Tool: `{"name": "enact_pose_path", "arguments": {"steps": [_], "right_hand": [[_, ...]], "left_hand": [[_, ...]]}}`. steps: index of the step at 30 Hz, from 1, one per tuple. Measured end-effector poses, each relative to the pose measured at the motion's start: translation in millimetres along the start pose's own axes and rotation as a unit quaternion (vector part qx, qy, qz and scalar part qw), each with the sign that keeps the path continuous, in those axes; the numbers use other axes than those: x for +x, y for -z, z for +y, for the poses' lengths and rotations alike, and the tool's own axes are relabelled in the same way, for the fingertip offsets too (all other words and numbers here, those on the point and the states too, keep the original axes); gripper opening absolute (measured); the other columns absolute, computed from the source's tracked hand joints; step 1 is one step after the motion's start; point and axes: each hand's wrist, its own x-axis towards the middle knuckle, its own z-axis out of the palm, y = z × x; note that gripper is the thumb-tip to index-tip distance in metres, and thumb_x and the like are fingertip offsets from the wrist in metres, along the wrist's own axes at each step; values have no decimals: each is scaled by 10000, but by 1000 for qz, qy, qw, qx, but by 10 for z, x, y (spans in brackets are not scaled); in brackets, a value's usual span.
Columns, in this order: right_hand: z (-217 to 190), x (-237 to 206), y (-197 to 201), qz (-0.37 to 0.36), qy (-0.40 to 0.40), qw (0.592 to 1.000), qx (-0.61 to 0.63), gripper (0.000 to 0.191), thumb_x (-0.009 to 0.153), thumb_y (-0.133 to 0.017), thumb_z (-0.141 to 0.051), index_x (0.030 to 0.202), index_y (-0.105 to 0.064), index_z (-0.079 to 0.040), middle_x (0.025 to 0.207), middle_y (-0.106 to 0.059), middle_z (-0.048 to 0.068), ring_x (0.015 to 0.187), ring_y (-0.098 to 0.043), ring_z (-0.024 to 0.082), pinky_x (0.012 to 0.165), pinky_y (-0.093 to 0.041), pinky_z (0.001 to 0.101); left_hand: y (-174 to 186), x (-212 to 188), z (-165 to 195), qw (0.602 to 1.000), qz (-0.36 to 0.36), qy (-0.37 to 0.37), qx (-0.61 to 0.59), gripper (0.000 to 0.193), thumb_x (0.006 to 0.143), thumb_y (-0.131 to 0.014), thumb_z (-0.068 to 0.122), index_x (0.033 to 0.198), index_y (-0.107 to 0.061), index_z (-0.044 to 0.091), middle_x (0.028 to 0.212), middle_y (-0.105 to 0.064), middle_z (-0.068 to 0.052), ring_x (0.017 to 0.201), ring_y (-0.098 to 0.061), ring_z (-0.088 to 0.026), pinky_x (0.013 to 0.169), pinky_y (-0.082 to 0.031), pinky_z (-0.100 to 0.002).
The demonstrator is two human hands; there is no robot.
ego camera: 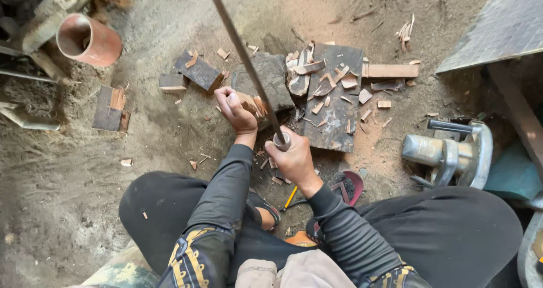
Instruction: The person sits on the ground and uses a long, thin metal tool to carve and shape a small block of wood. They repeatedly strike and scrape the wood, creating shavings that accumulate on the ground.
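Plainly, we gripped the long dark metal blade [243, 53] in our right hand [293, 159], fingers wrapped tight on its handle, while our left hand [235, 111] pinched a small reddish wood piece [251, 104] against the grey stone block [270, 83], where a glancing stroke could have cut those fingers.

Right hand [293, 159] gripping long blade [243, 56], left hand [236, 111] holding wood piece [253, 104]
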Motion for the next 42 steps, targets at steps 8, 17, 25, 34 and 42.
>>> {"name": "enact_pose_path", "arguments": {"steps": [8,17,25,34,42], "right_hand": [[221,-6,-70,10,28,989,-148,134,806,-703,-122,863,-723,-2,671,-670,48,633,-675,141,617,-528,314],[177,44,78,-155,-305,921,187,138,872,-649,-94,783,-563,-33,623,-584,6,488,-470,119,462,-382,321],[61,70,-26,14,50,996,-69,176,898,-722,-123,835,-611,-1,645,-558,76,613,-497,109,554,-434,297],[433,0,-130,36,140,979,-142,183,789,-709,-130,924,-716,-7,743,-685,71,679,-663,149,644,-520,294],[359,153,123,-44,-198,976,83,120,810,-697,-51,730,-609,-35,591,-572,-4,480,-507,105,445,-387,293]], "left_hand": [[-30,94,89,997,1,12,-76,207,994,-437,253,984,-469,49,794,-449,-19,753,-433,-140,733,-417,-325],[-55,106,129,998,-16,31,-59,195,1018,-419,254,983,-424,62,907,-410,-27,845,-414,-155,829,-419,-339],[2,16,71,999,-4,30,-22,241,989,-416,291,959,-417,52,925,-406,-60,872,-413,-182,862,-409,-362],[68,85,60,994,22,55,-87,259,980,-426,314,1005,-490,65,828,-458,-42,790,-457,-180,784,-440,-361],[553,135,-42,973,47,132,-183,356,976,-405,391,1013,-544,66,960,-587,-61,941,-569,-203,893,-481,-355]]}}
